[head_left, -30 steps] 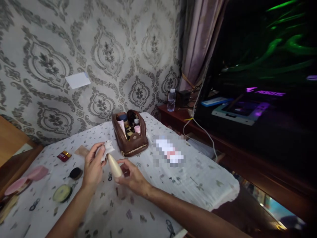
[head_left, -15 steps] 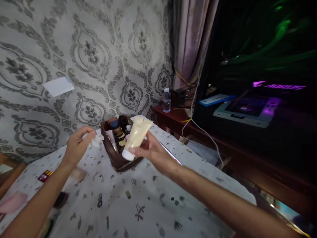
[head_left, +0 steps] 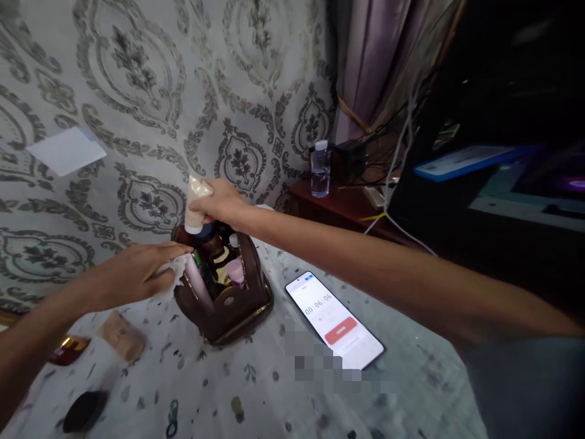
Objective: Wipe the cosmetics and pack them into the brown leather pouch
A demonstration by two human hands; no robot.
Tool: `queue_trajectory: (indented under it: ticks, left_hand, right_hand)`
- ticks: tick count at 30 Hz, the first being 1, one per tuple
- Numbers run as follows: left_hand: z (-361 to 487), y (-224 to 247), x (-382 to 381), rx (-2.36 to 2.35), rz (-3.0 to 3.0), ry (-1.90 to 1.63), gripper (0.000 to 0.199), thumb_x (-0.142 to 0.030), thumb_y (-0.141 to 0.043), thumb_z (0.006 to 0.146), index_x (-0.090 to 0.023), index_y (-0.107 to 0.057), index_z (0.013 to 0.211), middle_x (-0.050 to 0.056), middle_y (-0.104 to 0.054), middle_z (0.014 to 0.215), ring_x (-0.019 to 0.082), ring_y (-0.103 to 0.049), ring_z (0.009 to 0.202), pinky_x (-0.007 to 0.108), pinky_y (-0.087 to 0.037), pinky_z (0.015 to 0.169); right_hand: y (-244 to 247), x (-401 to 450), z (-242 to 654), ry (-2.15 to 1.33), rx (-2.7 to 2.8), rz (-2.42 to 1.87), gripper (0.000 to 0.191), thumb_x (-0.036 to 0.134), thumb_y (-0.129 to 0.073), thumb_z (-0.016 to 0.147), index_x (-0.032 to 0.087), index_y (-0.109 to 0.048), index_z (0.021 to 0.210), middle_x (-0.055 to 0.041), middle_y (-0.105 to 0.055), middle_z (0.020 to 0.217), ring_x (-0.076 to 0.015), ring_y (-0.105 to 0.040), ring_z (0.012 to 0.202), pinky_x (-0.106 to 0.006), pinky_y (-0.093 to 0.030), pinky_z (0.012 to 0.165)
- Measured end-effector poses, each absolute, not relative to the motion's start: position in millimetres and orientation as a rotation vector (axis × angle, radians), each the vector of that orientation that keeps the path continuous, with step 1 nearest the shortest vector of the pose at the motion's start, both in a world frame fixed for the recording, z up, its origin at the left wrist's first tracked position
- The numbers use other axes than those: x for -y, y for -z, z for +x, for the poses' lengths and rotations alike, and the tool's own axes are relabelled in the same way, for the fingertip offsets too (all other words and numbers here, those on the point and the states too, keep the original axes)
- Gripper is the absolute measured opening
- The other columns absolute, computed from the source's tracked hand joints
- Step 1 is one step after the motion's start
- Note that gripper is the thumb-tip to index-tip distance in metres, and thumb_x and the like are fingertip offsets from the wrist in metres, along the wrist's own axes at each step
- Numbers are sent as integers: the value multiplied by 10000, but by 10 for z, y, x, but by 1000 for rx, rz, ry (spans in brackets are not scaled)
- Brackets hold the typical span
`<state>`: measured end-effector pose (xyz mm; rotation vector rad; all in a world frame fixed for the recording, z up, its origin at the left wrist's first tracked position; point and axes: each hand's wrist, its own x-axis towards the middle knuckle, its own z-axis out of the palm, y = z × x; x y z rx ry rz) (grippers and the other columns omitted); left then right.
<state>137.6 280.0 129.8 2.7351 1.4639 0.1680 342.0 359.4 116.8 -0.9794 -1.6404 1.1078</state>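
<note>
A cream-coloured squeeze tube [head_left: 194,214] with a white cap pointing down is gripped in my right hand [head_left: 222,200]. It is above the back left of an unzipped dark brown toiletry bag [head_left: 235,317]. Inside stand a bottle with a dark blue cap, a small pink-lidded container [head_left: 235,272] and other bottles, partly hidden. My left hand [head_left: 128,273] reaches to the bag's left rim, fingers forward. Between its thumb and fingers is a crumpled white tissue [head_left: 177,268].
A phone [head_left: 338,332] showing a timer lies right of the bag. On the left of the patterned tablecloth are a beige tube [head_left: 122,335], a red-and-gold packet [head_left: 70,350] and a black round object [head_left: 85,411]. A clear bottle [head_left: 320,171] stands on the wooden desk behind.
My right hand has carried the tube from the bag's front right to above its back left. My left hand has moved in to the bag's left rim with the tissue. The view has shifted.
</note>
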Motion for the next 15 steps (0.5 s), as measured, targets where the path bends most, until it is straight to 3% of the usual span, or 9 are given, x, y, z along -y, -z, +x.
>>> queue_trajectory:
  ticks: [4,9,15]
  left_hand:
    - [1352,-1323,-2816,-1462,2644,-150,520,-455,-588,771,-251,-744,1222,61,-786,1135,268,-718,925,303,-545,740]
    - [1353,-1297,-2738,-1498,2554,-264,466,-496,-618,774,-262,-770,1147,64,-793,1112,272,-711,922,309,-539,799]
    - [1322,-1227,-2717,-1507,2545,-358,479,-571,-619,788,-263,-779,1118,72,-791,1101,282,-707,960,348,-543,860]
  right_hand:
    - [-1168,-3663,3255,-993,1856,-1103,164,184,-670,812,146,-666,971,-31,-703,924,-197,-704,886,-296,-610,774]
    - [-1166,-3638,3094,-930,1975,-1119,298,167,-659,815,143,-665,1112,-56,-739,989,-202,-721,865,-269,-608,720]
    - [-1061,-3674,2890,-1050,2064,-1263,154,179,-689,818,95,-721,942,-94,-760,847,-216,-726,705,-302,-601,672]
